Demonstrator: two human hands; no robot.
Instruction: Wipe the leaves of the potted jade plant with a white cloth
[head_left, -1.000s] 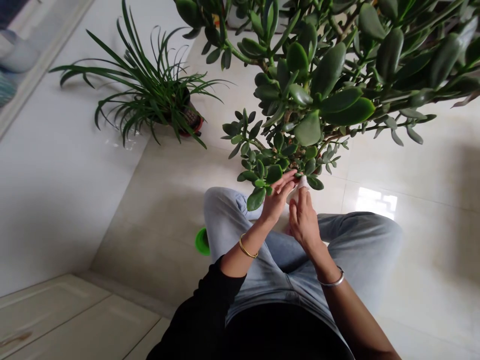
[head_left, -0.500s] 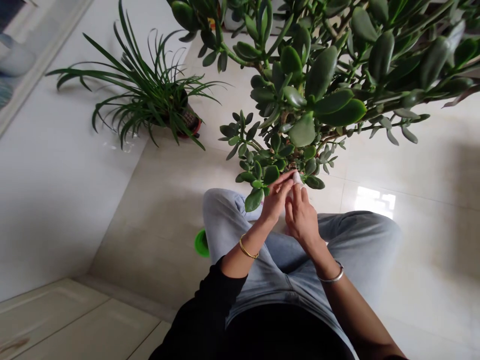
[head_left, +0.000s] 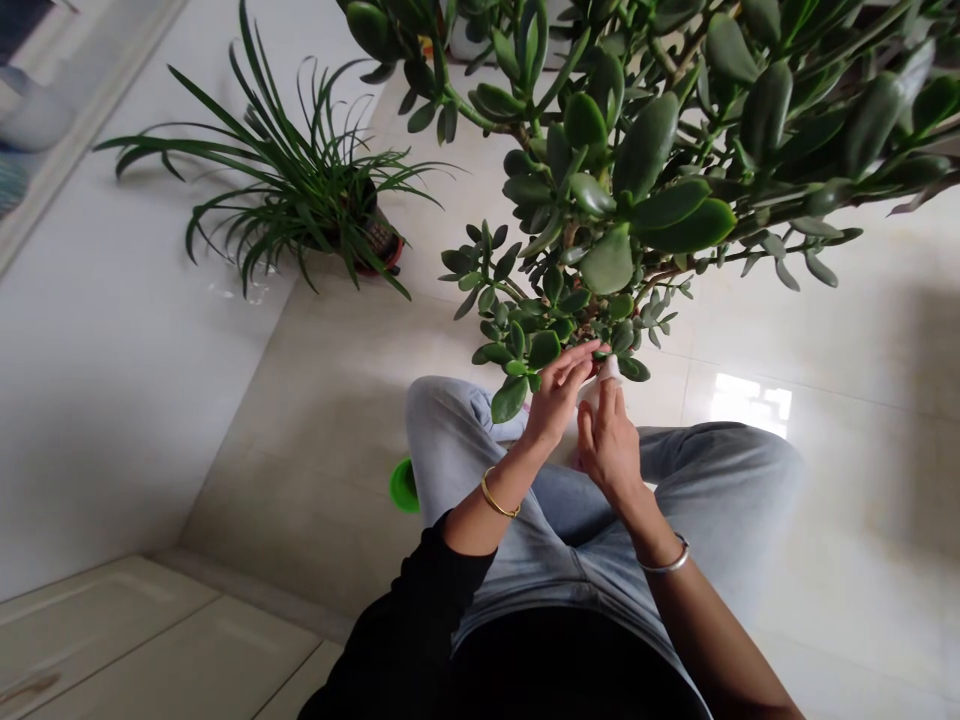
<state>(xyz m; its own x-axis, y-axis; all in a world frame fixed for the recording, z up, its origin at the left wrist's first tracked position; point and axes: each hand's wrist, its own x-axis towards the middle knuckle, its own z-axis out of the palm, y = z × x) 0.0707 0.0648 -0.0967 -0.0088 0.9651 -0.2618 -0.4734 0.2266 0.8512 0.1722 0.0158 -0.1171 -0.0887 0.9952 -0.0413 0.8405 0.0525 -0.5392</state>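
Note:
A large jade plant (head_left: 649, 150) with thick green leaves spreads over the top of the view, its lowest branches reaching down to my hands. My left hand (head_left: 556, 400), with a gold bangle at the wrist, has its fingers stretched to a small leaf (head_left: 602, 354) and holds it at the fingertips. In my right hand (head_left: 611, 445), which wears a silver bangle, is a white cloth (head_left: 611, 369), wrapped over the forefinger and close beside that leaf. Part of the cloth hangs below the fingers. The plant's pot is mostly hidden.
A potted plant with long narrow leaves (head_left: 300, 190) stands by the white wall (head_left: 97, 400) at left. A green container (head_left: 403, 486) sits on the tiled floor (head_left: 315, 440) beside my left knee. My legs in jeans (head_left: 720, 470) are spread around the work area.
My right hand with the cloth has moved slightly right and down, away from my left fingertips, so the small leaf shows between them. My left hand has shifted a little to the right.

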